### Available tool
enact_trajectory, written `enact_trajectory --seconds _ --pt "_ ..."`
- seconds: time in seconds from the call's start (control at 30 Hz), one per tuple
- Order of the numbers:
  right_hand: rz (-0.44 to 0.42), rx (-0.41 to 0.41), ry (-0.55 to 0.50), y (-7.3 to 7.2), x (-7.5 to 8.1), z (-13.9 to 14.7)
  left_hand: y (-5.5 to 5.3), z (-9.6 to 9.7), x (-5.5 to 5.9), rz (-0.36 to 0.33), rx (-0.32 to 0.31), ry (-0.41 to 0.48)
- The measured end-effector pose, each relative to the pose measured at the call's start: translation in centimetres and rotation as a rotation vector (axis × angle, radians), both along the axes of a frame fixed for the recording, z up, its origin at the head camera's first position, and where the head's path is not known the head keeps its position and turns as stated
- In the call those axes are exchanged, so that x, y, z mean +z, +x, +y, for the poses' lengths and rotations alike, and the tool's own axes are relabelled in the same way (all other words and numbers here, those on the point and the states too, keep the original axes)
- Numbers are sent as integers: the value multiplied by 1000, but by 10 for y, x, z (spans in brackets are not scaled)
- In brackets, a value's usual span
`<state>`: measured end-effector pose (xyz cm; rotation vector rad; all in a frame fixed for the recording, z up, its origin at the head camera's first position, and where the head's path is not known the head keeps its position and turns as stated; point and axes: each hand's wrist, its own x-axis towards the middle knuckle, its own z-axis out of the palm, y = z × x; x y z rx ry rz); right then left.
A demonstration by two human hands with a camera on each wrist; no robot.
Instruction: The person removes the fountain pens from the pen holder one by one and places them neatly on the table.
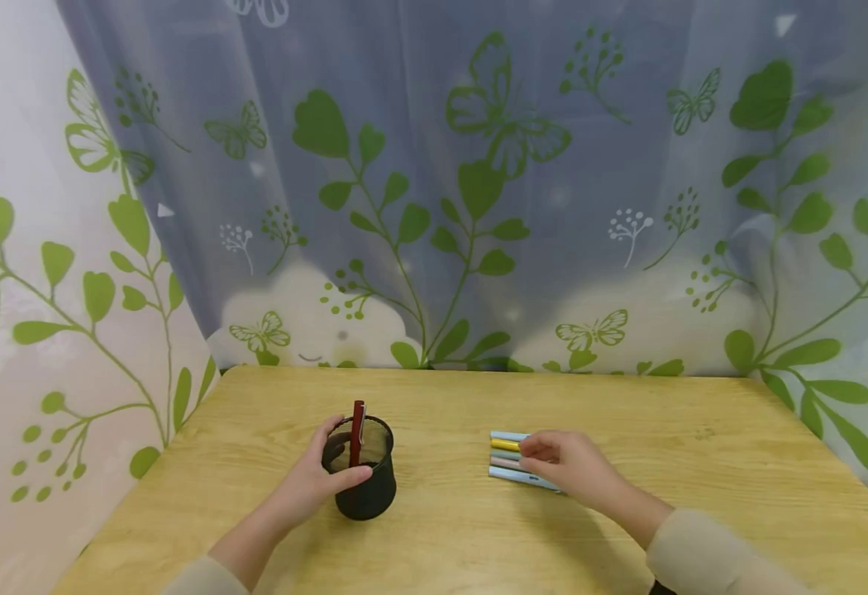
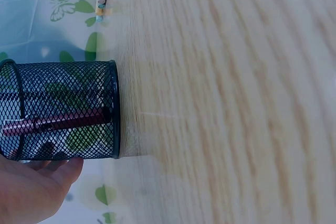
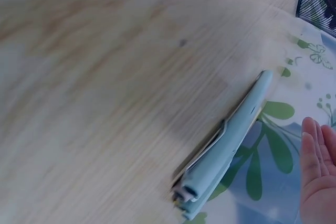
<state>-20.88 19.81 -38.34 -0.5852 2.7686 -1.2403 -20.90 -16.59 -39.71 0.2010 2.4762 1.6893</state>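
A black mesh pen cup (image 1: pixel 374 497) stands upright on the table, and a dark red pen (image 1: pixel 357 434) with a silver clip leans inside it. My left hand (image 1: pixel 302 486) grips the cup from the side, thumb across the near rim and fingers round the back. To the right, several pens lie side by side, among them a yellow pen (image 1: pixel 504 445) and a nearest light blue pen (image 1: pixel 507 474). Over their right ends is my right hand (image 1: pixel 574 468), partly hiding them. In the right wrist view its fingers (image 3: pixel 311 153) look fairly straight, apart from the pens.
The wooden table (image 1: pixel 441 545) carries the cup at left and the pens near the middle. Behind its far edge hangs a curtain (image 1: pixel 419 207) printed with green leaves and butterflies. More of the printed cloth (image 1: pixel 54 248) hangs at the left side.
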Motion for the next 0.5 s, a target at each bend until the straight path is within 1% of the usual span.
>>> enact_trajectory --seconds 0.17,0.3,0.4,0.5 --pt "-16 11 -26 0 -2 -12 3 1 -4 -7 12 -3" --pt "-10 6 -34 -2 -3 -17 3 2 -5 -1 1 1" --pt "1 -3 -42 -5 -2 -21 1 4 -4 4 -10 25" --pt "1 -7 -54 -9 0 -25 1 2 0 3 -7 21"
